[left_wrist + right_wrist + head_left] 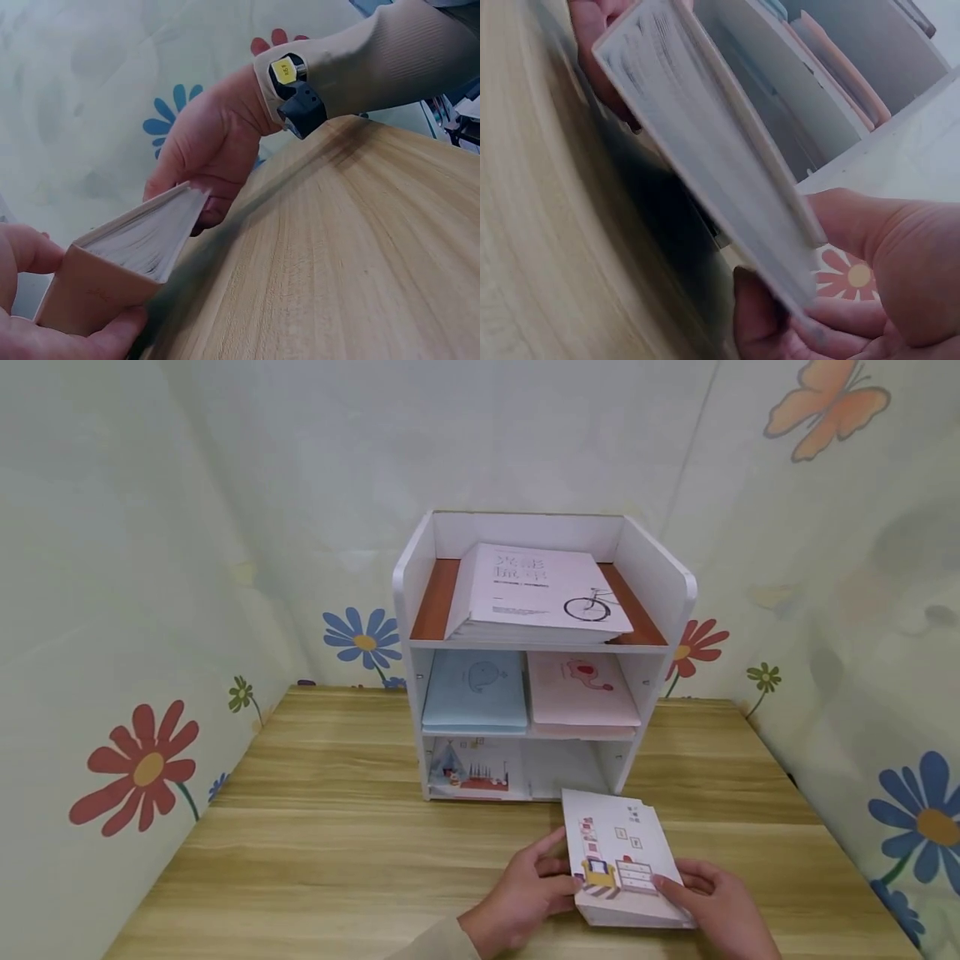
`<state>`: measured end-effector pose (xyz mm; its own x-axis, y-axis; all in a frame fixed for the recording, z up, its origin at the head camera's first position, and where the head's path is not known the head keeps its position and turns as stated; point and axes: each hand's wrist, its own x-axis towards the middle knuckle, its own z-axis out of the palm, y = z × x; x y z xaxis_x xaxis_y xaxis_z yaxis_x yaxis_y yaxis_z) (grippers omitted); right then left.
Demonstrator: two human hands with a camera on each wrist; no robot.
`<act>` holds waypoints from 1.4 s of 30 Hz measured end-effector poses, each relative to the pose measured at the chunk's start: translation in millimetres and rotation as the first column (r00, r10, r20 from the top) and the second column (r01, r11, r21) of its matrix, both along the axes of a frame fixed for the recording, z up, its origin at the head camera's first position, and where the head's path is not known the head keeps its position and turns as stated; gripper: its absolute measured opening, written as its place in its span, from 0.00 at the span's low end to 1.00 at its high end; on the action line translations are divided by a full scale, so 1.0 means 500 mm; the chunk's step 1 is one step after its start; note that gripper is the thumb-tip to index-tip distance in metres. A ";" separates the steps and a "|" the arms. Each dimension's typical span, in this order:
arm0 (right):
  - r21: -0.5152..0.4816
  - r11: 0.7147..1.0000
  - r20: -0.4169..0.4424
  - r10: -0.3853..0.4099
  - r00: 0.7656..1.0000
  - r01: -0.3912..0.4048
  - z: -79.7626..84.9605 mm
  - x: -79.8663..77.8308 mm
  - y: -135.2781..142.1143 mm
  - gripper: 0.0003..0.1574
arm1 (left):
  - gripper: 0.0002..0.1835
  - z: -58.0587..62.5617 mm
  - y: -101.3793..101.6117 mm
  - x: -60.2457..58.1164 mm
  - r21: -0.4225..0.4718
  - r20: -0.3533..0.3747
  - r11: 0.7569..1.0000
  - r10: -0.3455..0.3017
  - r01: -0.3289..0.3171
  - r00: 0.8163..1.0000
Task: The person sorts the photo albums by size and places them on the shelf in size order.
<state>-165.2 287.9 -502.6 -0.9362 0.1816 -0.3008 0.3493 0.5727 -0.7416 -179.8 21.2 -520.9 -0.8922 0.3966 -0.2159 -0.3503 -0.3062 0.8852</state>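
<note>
A thick white book (622,852) with drawn furniture on its cover is held between both hands, in front of the shelf. My left hand (525,889) grips its left side, and the left wrist view shows thumb and fingers around the plain spine (94,292). On the opposite side my right hand (716,897) holds the near right corner, thumb over the cover and fingers below. The page edges (697,127) face the right wrist camera, slightly fanned, and the book is tilted over the table.
A white shelf unit (682,581) stands behind the book. Books with a bicycle cover (540,589) lie on top; a blue book (475,693) and a pink book (583,689) fill the middle. An illustrated book (472,768) lies bottom left, beside the bare bottom-right compartment (562,764).
</note>
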 end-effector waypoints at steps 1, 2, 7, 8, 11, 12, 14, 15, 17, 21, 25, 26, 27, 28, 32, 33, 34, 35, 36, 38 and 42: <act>-0.006 1.000 -0.012 -0.005 1.000 0.005 0.001 0.002 -0.002 0.58 | 0.45 0.001 -0.002 0.001 0.009 -0.001 1.000 -0.001 0.001 1.000; -0.006 1.000 -0.022 -0.009 1.000 0.009 0.001 0.003 -0.003 0.58 | 0.45 0.002 -0.005 0.003 0.016 -0.006 1.000 -0.008 0.008 1.000; -0.047 0.998 -0.050 -0.053 0.997 0.051 0.007 0.013 -0.015 0.56 | 0.48 0.012 -0.023 0.008 0.010 -0.087 0.998 -0.060 0.061 0.994; -0.061 0.996 -0.051 -0.063 0.997 0.060 0.009 0.014 -0.018 0.56 | 0.49 0.015 -0.027 0.009 0.002 -0.105 0.997 -0.073 0.074 0.992; -0.114 0.990 -0.061 -0.085 0.994 0.078 0.015 0.019 -0.029 0.54 | 0.52 0.024 -0.043 0.008 -0.015 -0.147 0.995 -0.103 0.102 0.984; -0.141 0.987 -0.069 -0.092 0.993 0.082 0.017 0.021 -0.033 0.53 | 0.52 0.026 -0.048 0.008 -0.020 -0.157 0.994 -0.106 0.104 0.982; -0.199 0.977 -0.098 -0.097 0.990 0.076 0.021 0.029 -0.041 0.51 | 0.53 0.031 -0.058 0.010 -0.018 -0.172 0.994 -0.113 0.112 0.979; -0.223 0.972 -0.110 -0.099 0.989 0.072 0.023 0.033 -0.045 0.50 | 0.53 0.034 -0.063 0.011 -0.018 -0.178 0.994 -0.112 0.110 0.978; -0.257 0.965 -0.135 -0.089 0.987 0.051 0.025 0.040 -0.051 0.51 | 0.53 0.040 -0.069 0.014 -0.018 -0.190 0.995 -0.103 0.102 0.976; -0.305 0.952 -0.192 -0.041 0.980 -0.020 0.029 0.048 -0.057 0.52 | 0.54 0.046 -0.081 0.017 -0.007 -0.203 0.995 -0.097 0.098 0.974; -0.342 0.927 -0.268 0.059 0.961 -0.153 0.029 0.051 -0.055 0.56 | 0.54 0.044 -0.096 0.017 -0.005 -0.219 0.994 -0.106 0.108 0.970; -0.348 0.918 -0.285 0.088 0.954 -0.189 0.028 0.051 -0.055 0.58 | 0.54 0.043 -0.100 0.017 -0.005 -0.225 0.994 -0.109 0.110 0.968; -0.350 0.909 -0.299 0.119 0.947 -0.225 0.028 0.051 -0.054 0.59 | 0.55 0.042 -0.104 0.016 -0.003 -0.230 0.994 -0.111 0.113 0.967; -0.354 0.900 -0.302 0.145 0.942 -0.252 0.027 0.051 -0.054 0.60 | 0.55 0.041 -0.109 0.016 -0.006 -0.236 0.993 -0.112 0.114 0.965; -0.355 0.876 -0.290 0.227 0.930 -0.325 0.024 0.046 -0.054 0.62 | 0.56 0.037 -0.124 0.017 -0.011 -0.262 0.992 -0.127 0.128 0.957; -0.351 0.875 -0.282 0.240 0.929 -0.333 0.023 0.044 -0.055 0.62 | 0.56 0.037 -0.128 0.017 -0.011 -0.267 0.991 -0.131 0.133 0.955; -0.346 0.876 -0.273 0.249 0.929 -0.337 0.023 0.041 -0.056 0.62 | 0.56 0.036 -0.131 0.018 -0.011 -0.271 0.990 -0.135 0.138 0.953; -0.346 0.875 -0.263 0.256 0.930 -0.339 0.022 0.039 -0.057 0.63 | 0.56 0.036 -0.134 0.018 -0.010 -0.273 0.990 -0.139 0.141 0.952; -0.347 0.874 -0.254 0.261 0.931 -0.340 0.021 0.036 -0.058 0.63 | 0.57 0.035 -0.136 0.018 -0.009 -0.274 0.990 -0.140 0.143 0.951; -0.342 0.875 -0.244 0.269 0.932 -0.343 0.020 0.031 -0.061 0.63 | 0.57 0.034 -0.139 0.018 -0.010 -0.274 0.990 -0.141 0.144 0.951; -0.306 0.885 -0.229 0.289 0.929 -0.351 0.016 0.020 -0.065 0.64 | 0.56 0.032 -0.144 0.014 -0.028 -0.269 0.992 -0.125 0.122 0.955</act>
